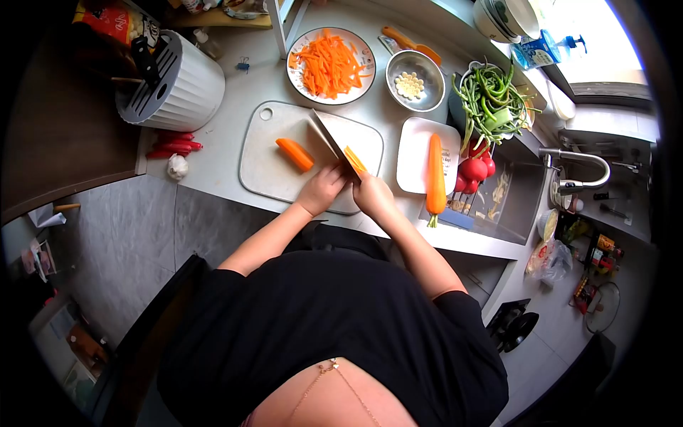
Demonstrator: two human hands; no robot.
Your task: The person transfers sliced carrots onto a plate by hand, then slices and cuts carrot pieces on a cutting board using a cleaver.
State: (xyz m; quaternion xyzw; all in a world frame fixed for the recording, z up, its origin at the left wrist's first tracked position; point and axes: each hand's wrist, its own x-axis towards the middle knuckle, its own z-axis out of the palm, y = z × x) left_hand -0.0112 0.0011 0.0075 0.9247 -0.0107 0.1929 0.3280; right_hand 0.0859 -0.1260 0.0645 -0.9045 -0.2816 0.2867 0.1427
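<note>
one cutting board [267, 167]: two hands [321, 189] meet at one knife [329, 135]; which one grasps it, i cannot tell.

Head view of a bench [220, 153]: the right hand [374, 193] grips a knife [330, 138] over a white cutting board [274, 183], the left hand [321, 188] close beside; a carrot piece [294, 154] lies left of the blade, a plate [371, 73] of shredded carrot [327, 65] beyond
</note>
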